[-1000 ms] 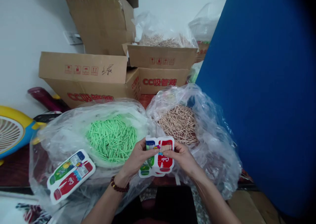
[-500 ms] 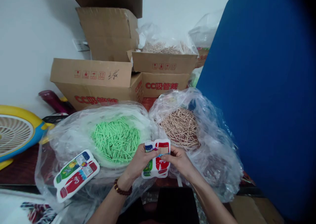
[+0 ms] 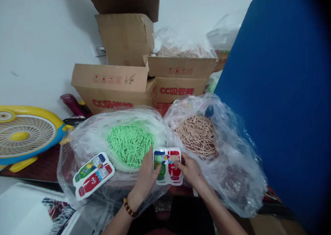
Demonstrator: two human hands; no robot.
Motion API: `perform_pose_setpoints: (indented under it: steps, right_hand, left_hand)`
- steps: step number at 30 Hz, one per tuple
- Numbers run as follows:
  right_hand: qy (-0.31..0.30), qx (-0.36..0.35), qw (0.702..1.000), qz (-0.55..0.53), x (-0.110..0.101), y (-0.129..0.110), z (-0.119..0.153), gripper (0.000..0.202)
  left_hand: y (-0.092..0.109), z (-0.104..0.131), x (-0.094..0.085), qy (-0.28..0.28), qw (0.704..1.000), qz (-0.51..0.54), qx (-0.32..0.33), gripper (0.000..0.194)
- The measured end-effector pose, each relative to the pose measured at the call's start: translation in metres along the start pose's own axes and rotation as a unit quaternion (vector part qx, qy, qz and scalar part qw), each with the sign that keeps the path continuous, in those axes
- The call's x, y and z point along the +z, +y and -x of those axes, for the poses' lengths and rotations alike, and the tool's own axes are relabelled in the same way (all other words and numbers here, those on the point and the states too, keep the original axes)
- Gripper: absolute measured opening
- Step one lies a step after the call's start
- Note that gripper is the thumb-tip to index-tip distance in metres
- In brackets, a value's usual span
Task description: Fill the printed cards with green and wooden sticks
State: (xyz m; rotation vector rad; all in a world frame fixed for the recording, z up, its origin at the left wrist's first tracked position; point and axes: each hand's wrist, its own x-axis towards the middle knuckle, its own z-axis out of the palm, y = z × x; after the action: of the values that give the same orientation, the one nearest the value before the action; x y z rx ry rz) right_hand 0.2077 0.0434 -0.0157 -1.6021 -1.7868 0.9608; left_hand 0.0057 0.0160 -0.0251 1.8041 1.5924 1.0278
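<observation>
A white pack (image 3: 168, 178) printed with a green bottle and a red cola bottle is held upright between my two hands. My left hand (image 3: 147, 175) grips its left edge, thumb on the front, other fingers partly hidden behind. My right hand (image 3: 192, 170) pinches the right edge, thumb across the red side. Green sticks show in the pack's left window and tan ones in the right. Just beyond lie a heap of green candy sticks (image 3: 130, 143) and a heap of tan candy sticks (image 3: 197, 133), each in a clear plastic bag.
A similar pack (image 3: 93, 175) lies on the plastic at left. A yellow and blue fan (image 3: 27, 135) stands at far left. Behind are cardboard boxes (image 3: 111, 79) and a purple bottle (image 3: 72, 104). A large blue panel (image 3: 271, 100) borders the right side.
The camera view has turned slightly left. My left hand has shifted off the pack's upper left, with its fingers stretched upward, and green sticks now show in that window. Both hands still hold the pack.
</observation>
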Motion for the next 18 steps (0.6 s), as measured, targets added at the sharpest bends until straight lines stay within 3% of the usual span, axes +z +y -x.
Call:
perform_pose_setpoints:
  steps: [4, 7, 9, 11, 15, 18]
  right_hand:
    - [0.075, -0.03, 0.975, 0.205, -0.002, -0.01, 0.004, 0.045]
    - [0.049, -0.07, 0.969, 0.233, 0.002, -0.013, 0.015, 0.041]
    - [0.03, -0.091, 0.971, 0.219, 0.006, -0.015, 0.018, 0.036]
    - [0.022, -0.115, 0.972, 0.202, 0.011, -0.023, 0.015, 0.031]
    - [-0.026, -0.189, 0.958, 0.216, 0.03, -0.064, -0.012, 0.025]
    - [-0.078, -0.255, 0.923, 0.277, 0.054, -0.103, -0.044, 0.026]
  left_hand:
    - [-0.005, -0.001, 0.012, -0.013, 0.99, -0.135, 0.029, 0.064]
    - [-0.007, 0.01, 0.011, 0.0, 0.991, -0.133, 0.03, 0.066]
    - [-0.012, 0.018, -0.003, 0.028, 0.992, -0.124, 0.026, 0.064]
    - [-0.023, 0.023, -0.029, 0.074, 0.988, -0.138, 0.008, 0.057]
    - [-0.067, 0.029, -0.11, 0.199, 0.94, -0.27, -0.063, 0.043]
    - [-0.103, 0.033, -0.162, 0.181, 0.885, -0.402, -0.153, 0.038]
